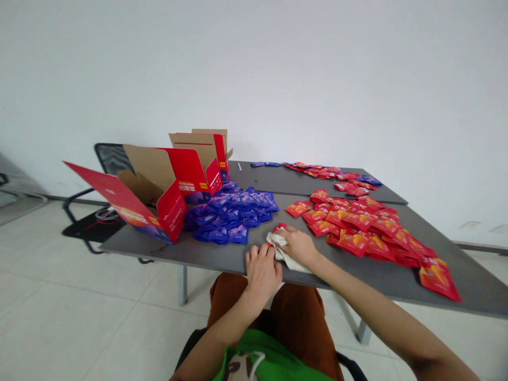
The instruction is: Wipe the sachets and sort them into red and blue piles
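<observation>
My right hand (pixel 298 245) is closed round a white cloth (pixel 289 260), pressing it on a red packet (pixel 281 227) of which only a part shows. Just left of it, my left hand (pixel 263 265) rests at the table's front edge with its fingers curled; what lies under its fingertips is hidden. A heap of blue packets (pixel 232 211) lies to the left, beyond my hands. Many red packets (pixel 357 227) are piled to the right, beside my right forearm.
Open red cardboard boxes (pixel 171 214) stand along the left side of the grey table (pixel 293 182). More red packets (pixel 313 169) and blue packets (pixel 265 164) lie at the back. Behind the boxes is a black chair (pixel 89 225). A single red packet (pixel 438 278) lies near the front right edge.
</observation>
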`<state>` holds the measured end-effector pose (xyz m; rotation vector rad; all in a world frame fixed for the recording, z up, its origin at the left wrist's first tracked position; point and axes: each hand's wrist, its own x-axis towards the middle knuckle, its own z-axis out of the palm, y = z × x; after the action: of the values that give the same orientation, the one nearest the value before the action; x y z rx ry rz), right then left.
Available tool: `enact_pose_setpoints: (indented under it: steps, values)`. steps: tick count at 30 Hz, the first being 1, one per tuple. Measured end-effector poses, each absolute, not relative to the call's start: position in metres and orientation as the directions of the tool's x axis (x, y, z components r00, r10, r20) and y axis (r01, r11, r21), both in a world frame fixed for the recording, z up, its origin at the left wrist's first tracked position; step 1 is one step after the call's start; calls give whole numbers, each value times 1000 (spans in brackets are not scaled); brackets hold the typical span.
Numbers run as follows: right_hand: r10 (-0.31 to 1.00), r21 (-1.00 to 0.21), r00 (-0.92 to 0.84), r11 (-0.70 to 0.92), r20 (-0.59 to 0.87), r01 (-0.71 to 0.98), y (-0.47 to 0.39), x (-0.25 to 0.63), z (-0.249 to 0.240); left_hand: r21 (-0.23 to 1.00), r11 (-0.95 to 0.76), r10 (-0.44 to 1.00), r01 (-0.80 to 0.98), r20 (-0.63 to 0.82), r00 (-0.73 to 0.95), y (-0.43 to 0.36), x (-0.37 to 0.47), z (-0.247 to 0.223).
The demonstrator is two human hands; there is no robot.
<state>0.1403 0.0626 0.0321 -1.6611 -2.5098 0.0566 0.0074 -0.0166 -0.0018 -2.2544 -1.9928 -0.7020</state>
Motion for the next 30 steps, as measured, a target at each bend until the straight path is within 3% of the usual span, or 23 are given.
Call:
enact_pose_setpoints:
  steps: [3, 6, 9, 14, 16, 18, 22, 26, 30]
  values:
    - [970, -88, -195, 209, 145, 974, 85, 153, 47, 240, -143, 919, 960, 392, 38, -13, 12, 0]
    - [948, -191, -91, 154, 304, 969, 93, 181, 69, 241, -58, 914, 969, 404, -46, -5, 22, 0]
    - [871, -305, -27, 201, 490, 931, 78, 200, 82, 205, -48, 920, 978, 390, -37, 6, 33, 0]
    - [831, -354, -118, 355, 544, 865, 41, 196, 75, 196, -56, 942, 979, 334, -13, 26, 33, 0]
    - [829, -366, -157, 396, 537, 842, 31, 191, 66, 283, -71, 959, 956, 282, -12, 32, 24, -1]
    - [828, -378, -192, 430, 527, 820, 22, 187, 56, 449, -137, 975, 883, 216, 42, 37, 11, -4]
    - [830, -365, -296, 490, 472, 792, 10, 177, 40, 777, -197, 980, 598, 176, 95, 42, -11, -13]
    - [858, -279, -407, 492, 312, 824, 8, 157, 29, 868, -302, 953, 394, 262, 154, 42, -23, -17]
    - [904, -198, -377, 415, 204, 888, 21, 137, 24, 931, -186, 970, 315, 122, 212, 42, -30, -16]
